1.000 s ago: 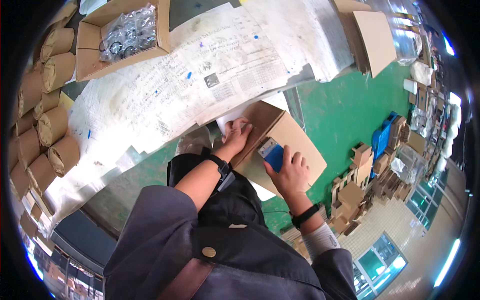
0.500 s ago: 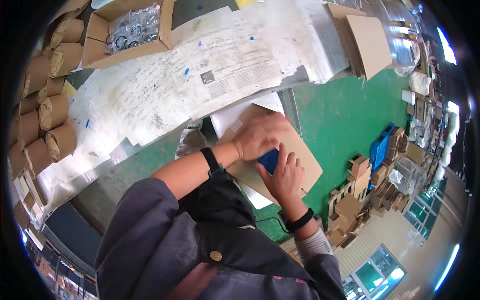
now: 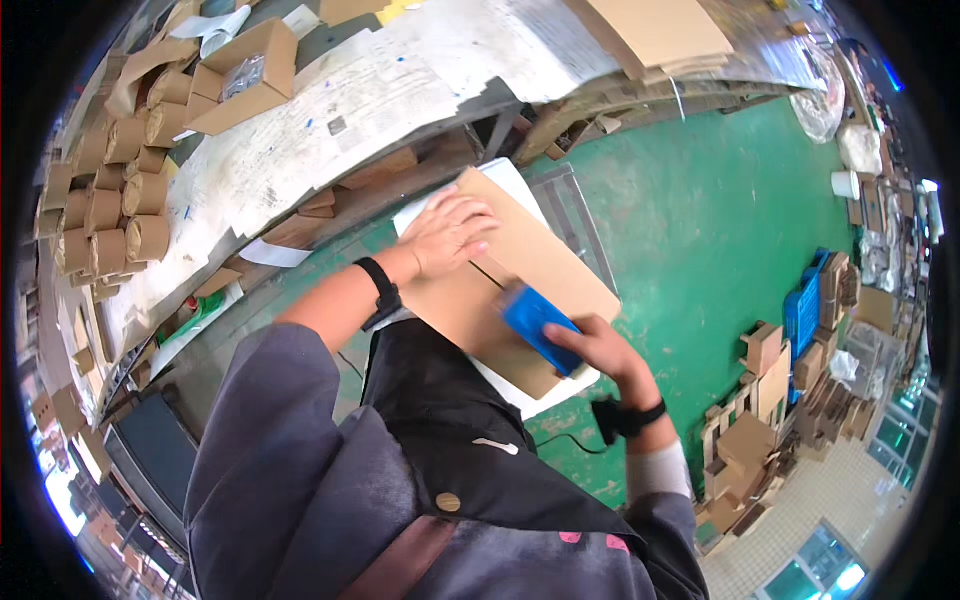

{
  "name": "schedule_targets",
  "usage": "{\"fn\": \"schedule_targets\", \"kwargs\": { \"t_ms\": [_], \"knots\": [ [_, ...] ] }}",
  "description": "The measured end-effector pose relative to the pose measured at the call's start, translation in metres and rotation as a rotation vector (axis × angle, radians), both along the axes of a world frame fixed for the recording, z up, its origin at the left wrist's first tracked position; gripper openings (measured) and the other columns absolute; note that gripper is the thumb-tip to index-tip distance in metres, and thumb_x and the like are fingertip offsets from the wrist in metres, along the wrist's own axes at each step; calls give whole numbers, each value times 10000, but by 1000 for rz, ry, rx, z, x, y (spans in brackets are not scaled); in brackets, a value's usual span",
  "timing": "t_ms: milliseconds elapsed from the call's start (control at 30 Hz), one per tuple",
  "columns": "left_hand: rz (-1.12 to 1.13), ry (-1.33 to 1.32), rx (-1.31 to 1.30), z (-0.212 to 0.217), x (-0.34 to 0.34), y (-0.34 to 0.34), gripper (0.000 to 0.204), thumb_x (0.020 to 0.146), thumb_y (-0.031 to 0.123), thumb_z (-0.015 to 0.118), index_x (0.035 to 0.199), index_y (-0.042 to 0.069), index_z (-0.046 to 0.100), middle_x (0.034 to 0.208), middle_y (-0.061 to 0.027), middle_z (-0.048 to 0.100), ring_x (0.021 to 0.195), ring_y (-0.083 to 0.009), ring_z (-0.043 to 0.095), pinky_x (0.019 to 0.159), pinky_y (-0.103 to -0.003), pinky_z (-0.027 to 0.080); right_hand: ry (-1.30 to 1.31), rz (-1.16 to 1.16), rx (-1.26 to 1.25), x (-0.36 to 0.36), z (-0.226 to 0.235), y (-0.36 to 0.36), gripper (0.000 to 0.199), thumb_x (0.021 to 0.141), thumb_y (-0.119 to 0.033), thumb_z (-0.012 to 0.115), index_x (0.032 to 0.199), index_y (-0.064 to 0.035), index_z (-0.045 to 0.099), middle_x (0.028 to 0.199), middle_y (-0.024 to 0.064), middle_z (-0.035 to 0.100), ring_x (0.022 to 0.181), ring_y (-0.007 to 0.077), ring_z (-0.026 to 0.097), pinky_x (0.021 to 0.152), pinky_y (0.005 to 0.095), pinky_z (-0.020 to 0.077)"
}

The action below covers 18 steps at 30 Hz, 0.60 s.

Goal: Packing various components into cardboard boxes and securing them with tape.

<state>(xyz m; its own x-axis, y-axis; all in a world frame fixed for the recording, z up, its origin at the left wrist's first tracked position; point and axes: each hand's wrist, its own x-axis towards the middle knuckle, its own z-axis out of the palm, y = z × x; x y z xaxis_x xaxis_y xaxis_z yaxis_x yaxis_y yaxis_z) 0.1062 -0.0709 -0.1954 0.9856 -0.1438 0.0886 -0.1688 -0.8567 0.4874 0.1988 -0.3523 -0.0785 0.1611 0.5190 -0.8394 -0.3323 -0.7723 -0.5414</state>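
Observation:
A flat-topped cardboard box (image 3: 540, 250) lies turned at an angle before me, over a white surface (image 3: 520, 180) that shows past its edges. My left hand (image 3: 447, 238) rests palm down on the box's left part, fingers stretched out. In my right hand (image 3: 607, 352) is a blue oblong block-like tool (image 3: 545, 328), its far end on or just over the cardboard. That end is smeared by motion, so its exact kind does not show. From the tool toward my left hand runs a short dark slit (image 3: 488, 273) in the cardboard.
Beyond the box runs a paper-covered workbench (image 3: 290, 150). On it stand stacked brown paper-wrapped rolls (image 3: 140, 195), an open carton (image 3: 245, 85) and flat cardboard sheets (image 3: 655, 35). A blue crate (image 3: 803, 305) and cardboard pieces (image 3: 750, 440) sit on the green floor at right.
My hands have moved apart: the left now lies flat on the cardboard, the right has drawn back to the right with the blue tool. The view has shifted, showing more under the bench.

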Motion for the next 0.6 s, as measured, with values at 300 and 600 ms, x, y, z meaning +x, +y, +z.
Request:
{"fn": "schedule_targets", "kwargs": {
  "t_ms": [300,600],
  "knots": [
    [138,-226,-24,14,48,-199,477,859,324,540,1287,121,481,1335,-150,454,1331,-286,333,1117,-517,185,-57,-54,-49,8,-8,-151,487,846,-430,647,846,56,673,673,108,653,571,168,631,553,299,491],
    [-16,42,210,4,60,-264,464,892,350,506,1310,150,483,1442,-115,371,1385,-293,273,1111,-586,127,-274,84,-187,-10,-76,-301,623,739,-606,607,880,-8,711,760,182,686,724,275,684,687,373,526]
  ]
}}
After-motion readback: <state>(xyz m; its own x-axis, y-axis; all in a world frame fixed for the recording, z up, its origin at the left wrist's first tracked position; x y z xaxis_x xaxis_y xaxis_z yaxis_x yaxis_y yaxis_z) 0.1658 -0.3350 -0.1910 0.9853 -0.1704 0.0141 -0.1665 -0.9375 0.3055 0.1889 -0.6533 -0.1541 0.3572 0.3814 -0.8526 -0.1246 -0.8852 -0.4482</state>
